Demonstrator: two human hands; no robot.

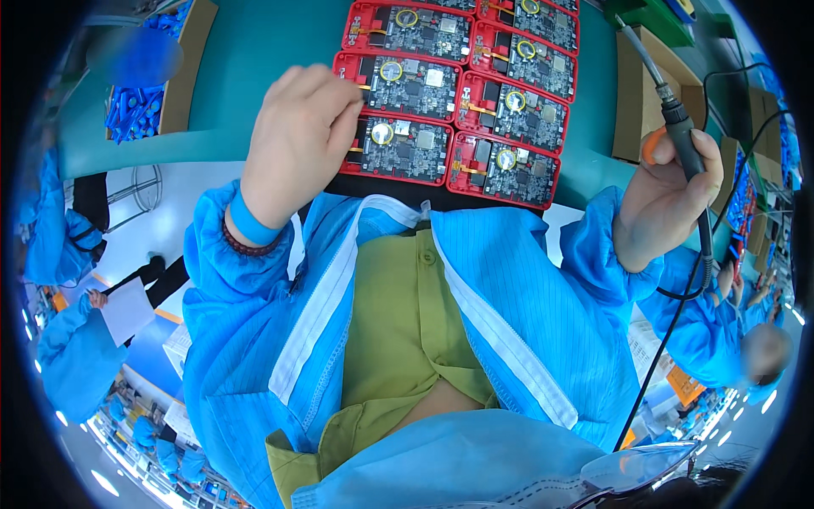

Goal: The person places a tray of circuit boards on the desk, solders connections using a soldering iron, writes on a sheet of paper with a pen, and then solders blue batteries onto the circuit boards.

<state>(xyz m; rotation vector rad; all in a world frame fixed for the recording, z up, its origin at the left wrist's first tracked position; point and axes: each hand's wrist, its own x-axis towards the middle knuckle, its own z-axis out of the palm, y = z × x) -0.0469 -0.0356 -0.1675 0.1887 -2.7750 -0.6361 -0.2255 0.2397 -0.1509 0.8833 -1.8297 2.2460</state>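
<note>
My right hand (670,191) grips a soldering iron (682,136) by its dark handle, with the metal tip pointing up and away. An orange finger cot covers one fingertip of that hand. My left hand (301,136) is closed, thumb and fingers drawn together at the left edge of a red-cased circuit board (407,87); whatever it may pinch is hidden. Nearer to me lies another red-cased board (403,153). Two columns of these boards run away from me, each with a round yellow-rimmed part, among them a board (504,170) in the right column.
On the left a cardboard box (188,72) holds many blue pieces (136,114). An open cardboard box (640,93) stands by the iron on the green table mat (246,51). The iron's black cable (670,339) hangs down at the right. Other people in blue work on both sides.
</note>
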